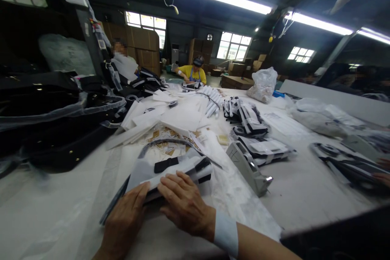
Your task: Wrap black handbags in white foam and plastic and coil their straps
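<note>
A grey-and-black bag with a curved dark handle lies on the white table in front of me, partly covered by a white padded wrap folded into a roll. My left hand grips the near left edge of the bag, its fingers close together and the thumb side hidden. Over the near side of the roll, my right hand curls its fingers and presses down. A pale band circles the right wrist. What lies beneath both palms is hidden.
A grey tape dispenser stands to the right, near stacked wrapped bags. Black bags are heaped at left. White sheets and brown scraps lie beyond. A co-worker's hand shows at the right edge; a person sits across the table.
</note>
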Demonstrator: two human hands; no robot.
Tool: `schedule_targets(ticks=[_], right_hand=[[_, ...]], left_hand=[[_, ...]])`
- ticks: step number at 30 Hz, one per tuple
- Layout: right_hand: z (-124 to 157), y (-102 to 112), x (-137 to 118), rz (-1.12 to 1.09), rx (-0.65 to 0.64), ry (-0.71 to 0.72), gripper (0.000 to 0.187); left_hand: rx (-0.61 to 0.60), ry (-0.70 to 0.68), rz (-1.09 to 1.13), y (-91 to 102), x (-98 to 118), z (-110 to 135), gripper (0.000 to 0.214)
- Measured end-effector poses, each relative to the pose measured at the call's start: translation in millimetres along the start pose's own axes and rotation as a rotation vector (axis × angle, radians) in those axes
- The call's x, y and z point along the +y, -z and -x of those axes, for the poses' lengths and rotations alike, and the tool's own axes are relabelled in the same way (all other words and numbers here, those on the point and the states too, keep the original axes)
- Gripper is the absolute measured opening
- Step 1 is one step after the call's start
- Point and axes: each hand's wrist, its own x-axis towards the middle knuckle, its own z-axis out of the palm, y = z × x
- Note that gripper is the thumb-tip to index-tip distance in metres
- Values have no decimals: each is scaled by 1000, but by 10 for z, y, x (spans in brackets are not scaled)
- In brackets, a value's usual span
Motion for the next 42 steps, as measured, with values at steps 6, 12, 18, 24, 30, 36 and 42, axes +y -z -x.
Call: schedule_targets(ticks=[6, 12, 18, 24, 30, 36, 42], right_hand=[[629, 442, 329, -6, 56, -108, 33], [1192, 257, 904, 208, -134, -518, 26], [1153, 169, 942, 164, -254, -625, 16], [1021, 86, 920, 138, -354, -756, 14], [795, 92, 1011, 68, -535, -890, 12], [730, 86, 889, 28, -428, -798, 17], [504, -156, 303, -450, -221, -344, 10]], left_hand=[[-43, 278, 74, 63, -191, 23, 44], [-41, 517, 77, 114, -200, -21, 42], [-44, 609, 104, 127, -182, 5, 41], [-49, 663, 113, 114, -188, 50, 41], [-9, 646, 119, 106, -172, 56, 39], [29, 620, 130, 90, -149, 83, 40], [32, 649, 215, 78, -92, 125, 38]])
